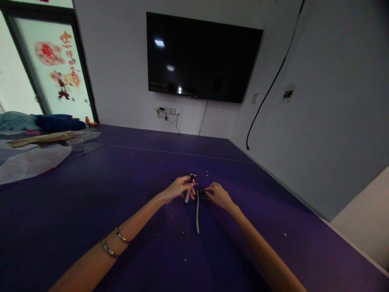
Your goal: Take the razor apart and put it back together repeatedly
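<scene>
My left hand is closed around a slim T-shaped tool, which has a pale handle and a dark neck under a thin crosspiece. It is tilted, crosspiece up, and looks like a razor, though it is too small to be sure. My right hand has its fingertips pinched together at the edge of a small black item on the purple surface. Whatever lies between those fingertips is too small to name. Between the hands, a pale, thin, slightly curved strip lies lengthwise.
Small white bits are scattered over the purple surface. To the far left lie a clear plastic bag and dark blue cloth. A black cable hangs down the right wall. A television is mounted ahead.
</scene>
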The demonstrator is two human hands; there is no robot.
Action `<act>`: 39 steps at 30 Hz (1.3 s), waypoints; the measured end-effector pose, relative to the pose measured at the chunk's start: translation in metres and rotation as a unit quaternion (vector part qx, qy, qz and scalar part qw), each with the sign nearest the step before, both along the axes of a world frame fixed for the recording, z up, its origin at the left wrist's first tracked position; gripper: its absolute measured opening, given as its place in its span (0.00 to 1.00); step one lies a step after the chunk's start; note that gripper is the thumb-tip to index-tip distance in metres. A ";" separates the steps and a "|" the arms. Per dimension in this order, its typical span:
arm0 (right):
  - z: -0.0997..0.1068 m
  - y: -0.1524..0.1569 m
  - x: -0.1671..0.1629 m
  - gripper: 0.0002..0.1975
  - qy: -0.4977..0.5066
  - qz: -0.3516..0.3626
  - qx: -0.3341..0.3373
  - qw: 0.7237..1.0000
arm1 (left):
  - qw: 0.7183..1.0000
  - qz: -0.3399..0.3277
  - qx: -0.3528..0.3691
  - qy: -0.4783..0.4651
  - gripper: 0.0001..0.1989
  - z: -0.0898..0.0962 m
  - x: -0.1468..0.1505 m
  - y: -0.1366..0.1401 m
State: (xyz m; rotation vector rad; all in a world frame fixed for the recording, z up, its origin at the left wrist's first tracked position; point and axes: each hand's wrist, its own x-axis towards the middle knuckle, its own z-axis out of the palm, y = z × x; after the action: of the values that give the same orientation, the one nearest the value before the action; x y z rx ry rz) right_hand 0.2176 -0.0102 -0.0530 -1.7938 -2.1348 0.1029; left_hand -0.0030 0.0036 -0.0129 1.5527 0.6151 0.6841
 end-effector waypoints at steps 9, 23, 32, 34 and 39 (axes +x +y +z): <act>-0.012 0.010 0.003 0.12 -0.017 0.018 -0.004 1.000 | 1.000 0.011 0.006 -0.015 0.08 0.000 0.000 -0.001; -0.018 0.021 0.010 0.08 0.125 0.040 0.036 0.991 | 1.000 0.004 -0.004 -0.017 0.10 -0.003 -0.001 0.000; -0.005 0.017 0.011 0.14 0.296 0.033 -0.028 0.954 | 1.000 0.013 0.002 -0.014 0.11 -0.006 0.000 0.002; -0.003 0.017 0.013 0.14 0.308 0.034 -0.029 0.950 | 1.000 0.017 0.007 -0.014 0.11 -0.007 0.001 0.002; 0.006 0.016 0.014 0.13 0.320 0.029 -0.040 0.946 | 0.999 0.026 0.023 -0.002 0.12 -0.010 0.002 0.003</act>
State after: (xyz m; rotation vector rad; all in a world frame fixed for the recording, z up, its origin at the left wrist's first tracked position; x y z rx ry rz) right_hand 0.2317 0.0058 -0.0474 -1.4609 -1.7207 0.6953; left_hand -0.0005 0.0071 -0.0225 1.5816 0.6436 0.7453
